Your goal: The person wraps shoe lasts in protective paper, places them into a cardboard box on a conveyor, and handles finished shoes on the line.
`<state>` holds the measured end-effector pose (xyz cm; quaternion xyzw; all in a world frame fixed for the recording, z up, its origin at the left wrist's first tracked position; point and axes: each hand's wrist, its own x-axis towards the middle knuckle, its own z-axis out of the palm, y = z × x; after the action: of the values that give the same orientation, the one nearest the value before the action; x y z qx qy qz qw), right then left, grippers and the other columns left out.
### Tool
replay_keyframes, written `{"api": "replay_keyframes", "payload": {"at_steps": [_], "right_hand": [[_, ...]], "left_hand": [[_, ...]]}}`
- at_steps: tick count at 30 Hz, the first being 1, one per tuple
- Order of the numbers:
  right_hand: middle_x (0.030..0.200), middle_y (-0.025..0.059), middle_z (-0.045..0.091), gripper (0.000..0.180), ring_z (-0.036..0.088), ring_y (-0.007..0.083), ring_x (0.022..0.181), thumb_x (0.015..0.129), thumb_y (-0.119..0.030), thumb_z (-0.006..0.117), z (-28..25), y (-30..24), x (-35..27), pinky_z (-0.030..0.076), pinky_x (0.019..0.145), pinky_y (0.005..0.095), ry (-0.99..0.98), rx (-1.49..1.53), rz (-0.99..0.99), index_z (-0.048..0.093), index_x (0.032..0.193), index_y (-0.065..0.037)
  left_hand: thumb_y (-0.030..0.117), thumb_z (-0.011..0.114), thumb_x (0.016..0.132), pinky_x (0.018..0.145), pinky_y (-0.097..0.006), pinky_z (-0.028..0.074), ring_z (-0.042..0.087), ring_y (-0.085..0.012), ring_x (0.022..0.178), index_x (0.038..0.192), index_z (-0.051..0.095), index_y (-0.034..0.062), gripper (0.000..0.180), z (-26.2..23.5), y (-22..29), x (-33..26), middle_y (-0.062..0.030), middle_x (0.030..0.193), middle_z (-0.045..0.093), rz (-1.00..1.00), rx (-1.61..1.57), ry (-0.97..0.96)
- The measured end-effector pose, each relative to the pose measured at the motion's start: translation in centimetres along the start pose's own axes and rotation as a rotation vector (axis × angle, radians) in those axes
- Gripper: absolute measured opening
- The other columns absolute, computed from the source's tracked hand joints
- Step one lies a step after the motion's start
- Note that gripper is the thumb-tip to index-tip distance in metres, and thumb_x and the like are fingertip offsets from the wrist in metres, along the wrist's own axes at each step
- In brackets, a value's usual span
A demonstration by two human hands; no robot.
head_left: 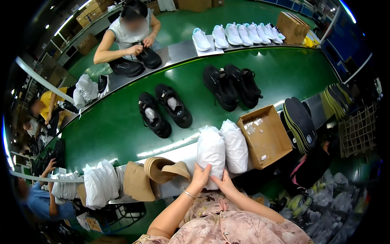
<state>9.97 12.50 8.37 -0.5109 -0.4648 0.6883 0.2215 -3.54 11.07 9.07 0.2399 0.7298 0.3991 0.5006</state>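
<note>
Head view, and from where I stand both bare hands are at one white-wrapped bundle (211, 148). It lies straight ahead of them, its near end between the two palms and the rest reaching away toward the green belt (122, 118). The left hand (200, 177) is partly curled along its left side; the right hand (224, 184) cups the lower right, thumb pressed to the wrapping. Both are bent around it rather than closed tight; some fingers are hidden. Whether the bundle rests on the metal ledge (171, 189) or is lifted a little, I can't tell.

A second white bundle (235, 148) sits just right of the first, beyond the right hand, with an open cardboard box (280, 157) next to it. Left of the left hand stand curved tan pieces (139, 181). Two pairs of black shoes lie farther off on the belt, the left pair (156, 128) nearer than the right pair (217, 90).
</note>
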Motion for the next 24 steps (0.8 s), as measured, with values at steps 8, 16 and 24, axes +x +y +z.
{"api": "replay_keyframes", "payload": {"at_steps": [8,16,24], "right_hand": [[0.119,0.0349,0.041,0.093,0.045,0.0436,0.11,0.066,-0.039,0.074,0.3,-5.1,-3.9,0.039,0.09,0.042,0.175,-0.44,-0.192,0.023,0.126,0.012],[0.121,0.0321,0.041,0.094,0.044,0.0401,0.113,0.067,-0.034,0.074,-1.0,-5.8,-4.3,0.038,0.093,0.0413,0.156,-0.483,-0.35,0.019,0.13,0.011],[0.119,0.0124,0.048,0.073,0.048,0.0192,0.108,0.068,-0.012,0.073,-3.7,-6.3,-2.9,0.038,0.093,0.0304,0.0,0.234,-0.002,0.033,0.128,0.002]], "left_hand": [[0.042,0.051,0.087,0.086,-0.038,0.042,0.051,-0.0392,0.107,0.12,0.035,-0.0161,0.069,0.4,3.6,-3.8,-0.0345,0.112,0.049,0.153,0.16,0.006],[0.045,0.05,0.086,0.089,-0.04,0.04,0.05,-0.0382,0.101,0.12,0.037,-0.0141,0.069,0.3,2.1,-3.1,-0.0314,0.11,0.049,0.23,0.075,0.178],[0.042,0.042,0.092,0.074,-0.028,0.043,0.052,-0.0176,0.078,0.105,0.05,-0.0046,0.049,0.1,4.7,-2.2,-0.0093,0.09,0.056,-0.105,-0.357,-0.003]]}}
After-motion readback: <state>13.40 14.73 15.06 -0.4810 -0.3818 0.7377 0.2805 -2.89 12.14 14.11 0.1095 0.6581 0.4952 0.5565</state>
